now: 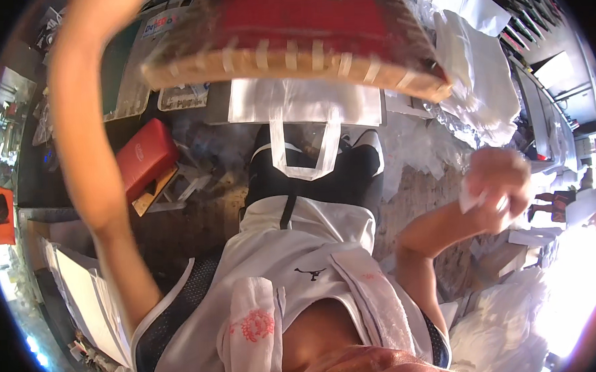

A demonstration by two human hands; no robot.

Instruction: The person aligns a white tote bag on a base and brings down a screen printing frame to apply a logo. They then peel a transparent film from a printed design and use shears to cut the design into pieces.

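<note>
A wooden-edged screen-printing frame (299,58) with a red face is tilted up at the top of the view, white strips along its near edge. Below it lies a flat white bag (307,102), its two-ended handle loop hanging toward me over the table edge. My left arm reaches up past the frame's left side; my left hand (120,2) is blurred and cut off by the upper edge, its fingers hidden. On the right, my right hand (501,187), smeared by motion, is raised away from the bag, fingers curled around a small whitish piece, cloth or paper.
A red case (147,156) rests at the left above wooden pieces. Clear plastic sheets and white bags (479,72) pile up at the right. White boards (83,295) stand at the lower left, and more plastic-wrapped stacks (503,323) lie at the lower right.
</note>
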